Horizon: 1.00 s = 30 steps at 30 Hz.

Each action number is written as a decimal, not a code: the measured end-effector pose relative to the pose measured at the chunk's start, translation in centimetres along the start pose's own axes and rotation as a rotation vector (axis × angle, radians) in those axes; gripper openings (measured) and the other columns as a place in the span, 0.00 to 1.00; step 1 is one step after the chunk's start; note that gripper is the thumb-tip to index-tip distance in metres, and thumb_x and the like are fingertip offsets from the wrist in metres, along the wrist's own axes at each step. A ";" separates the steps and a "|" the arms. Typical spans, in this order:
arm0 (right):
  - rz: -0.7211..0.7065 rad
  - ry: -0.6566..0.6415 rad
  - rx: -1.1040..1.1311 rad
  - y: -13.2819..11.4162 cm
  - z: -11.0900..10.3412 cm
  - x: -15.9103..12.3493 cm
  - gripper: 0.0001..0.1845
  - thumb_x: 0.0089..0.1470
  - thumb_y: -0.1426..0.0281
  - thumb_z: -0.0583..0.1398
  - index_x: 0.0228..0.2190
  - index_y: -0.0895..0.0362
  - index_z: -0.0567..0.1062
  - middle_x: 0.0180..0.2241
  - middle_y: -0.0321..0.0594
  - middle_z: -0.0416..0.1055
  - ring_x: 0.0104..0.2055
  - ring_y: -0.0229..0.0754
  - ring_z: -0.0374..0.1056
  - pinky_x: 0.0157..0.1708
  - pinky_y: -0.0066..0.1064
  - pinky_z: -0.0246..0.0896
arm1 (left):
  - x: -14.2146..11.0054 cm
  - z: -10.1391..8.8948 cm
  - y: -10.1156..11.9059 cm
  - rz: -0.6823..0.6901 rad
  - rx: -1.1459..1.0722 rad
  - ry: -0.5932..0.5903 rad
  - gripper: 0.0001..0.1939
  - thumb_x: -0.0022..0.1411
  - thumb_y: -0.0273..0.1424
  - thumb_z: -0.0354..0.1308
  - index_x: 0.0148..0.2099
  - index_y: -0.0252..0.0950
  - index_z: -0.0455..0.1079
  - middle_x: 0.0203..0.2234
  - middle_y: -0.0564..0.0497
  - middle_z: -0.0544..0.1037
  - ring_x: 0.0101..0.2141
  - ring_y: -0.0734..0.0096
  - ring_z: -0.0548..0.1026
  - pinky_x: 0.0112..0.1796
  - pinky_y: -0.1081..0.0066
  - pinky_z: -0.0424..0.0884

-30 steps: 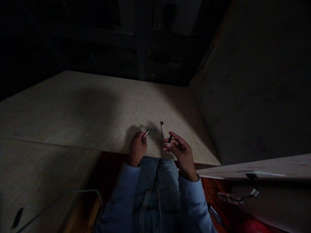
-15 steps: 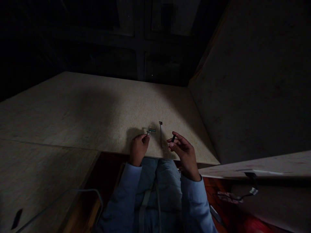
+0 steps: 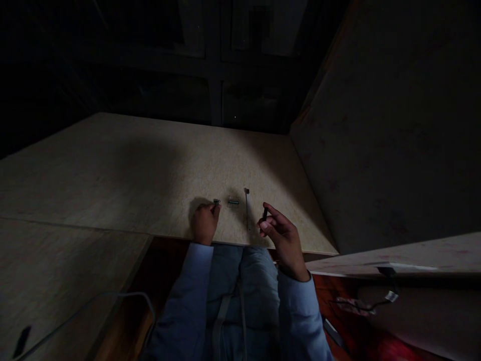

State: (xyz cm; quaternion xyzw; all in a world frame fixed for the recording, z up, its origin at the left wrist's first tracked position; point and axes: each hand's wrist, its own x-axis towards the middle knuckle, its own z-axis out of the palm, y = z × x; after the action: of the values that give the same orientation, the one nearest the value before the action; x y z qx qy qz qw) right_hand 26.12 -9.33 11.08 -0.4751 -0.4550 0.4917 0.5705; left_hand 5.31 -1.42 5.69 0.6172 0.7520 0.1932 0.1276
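Close to the front edge of the table, my left hand (image 3: 205, 223) is closed, thumb and finger pinching a small shiny metal piece (image 3: 217, 201); its kind is too small to make out. My right hand (image 3: 283, 240) is raised over the table's edge and pinches a short black cylinder (image 3: 265, 214) between thumb and fingertips, tilted nearly upright. Between the hands lies a small dark green bar-shaped piece (image 3: 233, 202). Right of it, a thin rod (image 3: 247, 210) with a dark knob at its far end lies pointing away from me.
The pale table (image 3: 150, 170) runs off to the left, with a dark panel (image 3: 383, 125) along its right. A grey cable (image 3: 93, 297) curves across the lower left beside a small black object (image 3: 22, 341). At lower right hangs a dark cord (image 3: 383, 303). The light is dim.
My left hand has moved left, carrying the small metal piece away from the green bar, which stays on the table. My right hand keeps the black cylinder, almost still.
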 end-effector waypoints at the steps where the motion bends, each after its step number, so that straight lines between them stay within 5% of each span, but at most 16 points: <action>1: -0.004 -0.015 -0.004 -0.1 -0.1 0.1 0.28 0.52 0.64 0.68 0.56 0.53 0.75 0.27 0.32 0.75 0.27 0.35 0.69 0.32 0.32 0.69 | -0.1 -0.3 0.0 0.001 -0.007 0.018 0.19 0.69 0.42 0.53 0.45 0.37 0.81 0.37 0.41 0.82 0.36 0.59 0.79 0.35 0.68 0.67; 6: -0.013 -0.082 -0.011 -0.9 -0.6 0.4 0.27 0.50 0.66 0.69 0.53 0.50 0.78 0.27 0.30 0.73 0.27 0.35 0.69 0.33 0.32 0.68 | -1.5 -1.7 1.7 0.104 -0.177 0.139 0.17 0.69 0.41 0.54 0.46 0.36 0.80 0.38 0.42 0.81 0.37 0.60 0.79 0.37 0.68 0.69; 10: -0.037 -0.148 -0.011 -1.5 -1.0 1.0 0.27 0.49 0.66 0.70 0.53 0.50 0.79 0.26 0.32 0.74 0.27 0.37 0.69 0.33 0.33 0.68 | -3.4 -1.1 5.0 0.196 -0.214 -0.054 0.12 0.68 0.38 0.56 0.43 0.39 0.79 0.33 0.47 0.82 0.33 0.63 0.79 0.35 0.69 0.69; 15: -0.059 -0.155 0.086 -1.7 -1.4 2.3 0.28 0.46 0.66 0.71 0.51 0.51 0.80 0.25 0.32 0.73 0.25 0.36 0.67 0.30 0.31 0.64 | -4.5 0.9 7.4 0.176 -0.042 -0.215 0.16 0.64 0.41 0.60 0.46 0.36 0.76 0.39 0.39 0.83 0.41 0.56 0.81 0.36 0.67 0.70; 22: -0.064 0.202 0.201 -0.3 -0.1 3.8 0.29 0.45 0.65 0.70 0.51 0.56 0.78 0.26 0.30 0.72 0.24 0.31 0.60 0.27 0.27 0.59 | -3.5 1.4 8.0 0.119 0.014 -0.274 0.11 0.64 0.33 0.57 0.42 0.37 0.79 0.38 0.38 0.84 0.40 0.52 0.82 0.36 0.64 0.71; 27: -0.013 0.205 0.071 1.1 -0.8 3.3 0.32 0.46 0.64 0.69 0.54 0.57 0.76 0.27 0.31 0.72 0.25 0.33 0.62 0.28 0.29 0.62 | -3.1 1.6 6.9 0.107 -0.243 -0.362 0.06 0.60 0.27 0.58 0.36 0.36 0.77 0.35 0.42 0.84 0.38 0.60 0.82 0.37 0.68 0.72; 30: -0.018 0.211 0.056 1.3 -1.5 3.1 0.31 0.46 0.65 0.69 0.53 0.56 0.76 0.26 0.30 0.72 0.25 0.33 0.62 0.27 0.28 0.63 | -3.5 1.9 5.4 0.077 -0.489 -0.477 0.05 0.60 0.31 0.60 0.38 0.35 0.73 0.26 0.50 0.80 0.25 0.69 0.78 0.28 0.71 0.71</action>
State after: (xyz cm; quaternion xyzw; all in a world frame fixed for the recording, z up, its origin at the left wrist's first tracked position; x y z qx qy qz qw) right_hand 27.76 -6.31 9.70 -0.5043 -0.3826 0.4463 0.6325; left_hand 11.62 -3.66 6.26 0.6242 0.6084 0.2226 0.4366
